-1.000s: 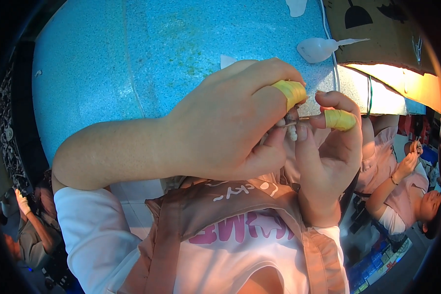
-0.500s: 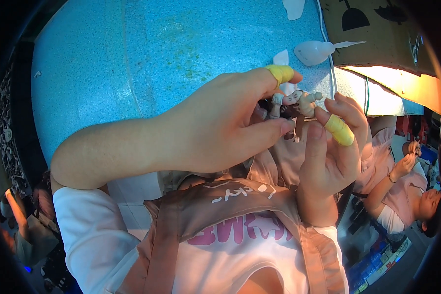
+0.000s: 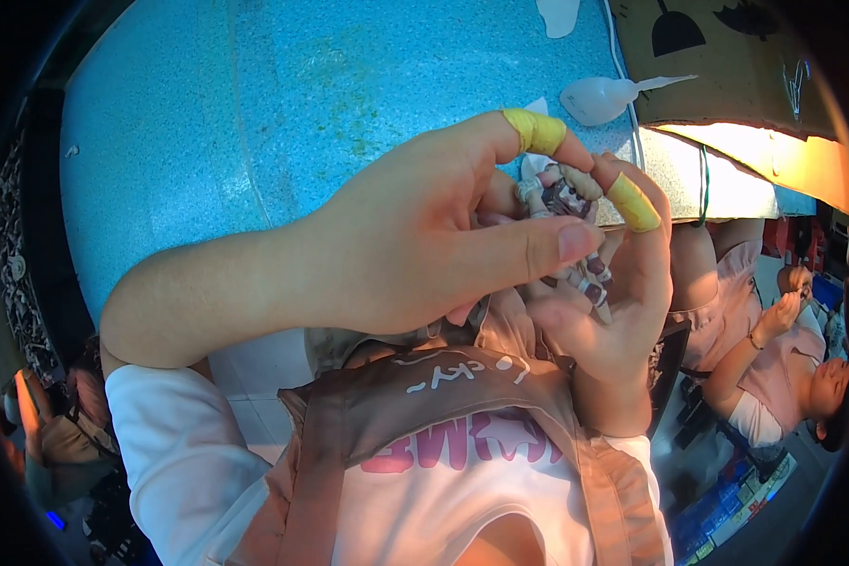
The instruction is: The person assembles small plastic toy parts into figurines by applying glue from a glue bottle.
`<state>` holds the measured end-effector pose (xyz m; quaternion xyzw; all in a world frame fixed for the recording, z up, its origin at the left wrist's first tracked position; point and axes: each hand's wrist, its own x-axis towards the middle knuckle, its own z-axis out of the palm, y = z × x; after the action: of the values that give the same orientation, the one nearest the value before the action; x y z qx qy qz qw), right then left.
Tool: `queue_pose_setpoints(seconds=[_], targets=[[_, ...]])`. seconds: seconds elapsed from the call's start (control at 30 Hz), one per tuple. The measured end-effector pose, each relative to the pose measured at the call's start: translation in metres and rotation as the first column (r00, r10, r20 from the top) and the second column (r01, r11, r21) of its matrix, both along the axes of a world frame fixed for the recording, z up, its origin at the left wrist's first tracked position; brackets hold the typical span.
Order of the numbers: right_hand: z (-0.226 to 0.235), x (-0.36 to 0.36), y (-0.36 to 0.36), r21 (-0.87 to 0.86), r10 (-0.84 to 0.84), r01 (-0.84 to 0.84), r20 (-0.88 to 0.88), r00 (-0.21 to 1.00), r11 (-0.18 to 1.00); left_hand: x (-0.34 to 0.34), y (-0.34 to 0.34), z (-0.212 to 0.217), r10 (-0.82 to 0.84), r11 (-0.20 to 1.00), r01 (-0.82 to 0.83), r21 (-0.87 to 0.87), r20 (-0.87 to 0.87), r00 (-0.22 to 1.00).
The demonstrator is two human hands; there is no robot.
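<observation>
A small painted figurine [image 3: 566, 200] in cream, grey and brown is held between both hands, just past the near edge of the blue table. My left hand [image 3: 434, 222] has its index finger, wrapped in yellow tape, over the figurine's top and its thumb across the middle. From the right, my right hand [image 3: 632, 292] cups the figurine, and a finger with yellow tape touches its upper end. The figurine's thin legs show below my left thumb; its middle is covered. Behind it a small white piece [image 3: 538, 107] partly shows on the table.
On the blue table [image 3: 208, 123] lies a white squeeze bottle [image 3: 596, 101] with a thin spout, beside a white cable [image 3: 619, 42]. A cardboard box [image 3: 726, 75] stands at the far right. Another person [image 3: 755, 377] sits to the right, hands raised around something small.
The figurine has turned so its legs point toward me, and the hands have closed together around it. My right hand has moved left, and its fingers now meet my left index finger.
</observation>
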<state>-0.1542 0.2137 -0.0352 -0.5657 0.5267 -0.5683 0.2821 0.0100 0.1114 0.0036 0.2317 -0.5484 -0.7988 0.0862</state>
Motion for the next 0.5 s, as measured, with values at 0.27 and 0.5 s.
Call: queue_pose_setpoints(seconds=[0.27, 0.5], targets=[[0.005, -0.005, 0.001, -0.003, -0.004, 0.003, -0.189, 0.982, 1.0, -0.001, 0.004, -0.004, 0.017, 1.0, -0.018, -0.01, -0.072, 0.997], [0.005, -0.011, 0.0, -0.021, 0.038, -0.046, -0.282, 0.959, 0.999, 0.0, 0.005, -0.007, 0.025, 0.999, -0.021, 0.036, -0.123, 0.992]])
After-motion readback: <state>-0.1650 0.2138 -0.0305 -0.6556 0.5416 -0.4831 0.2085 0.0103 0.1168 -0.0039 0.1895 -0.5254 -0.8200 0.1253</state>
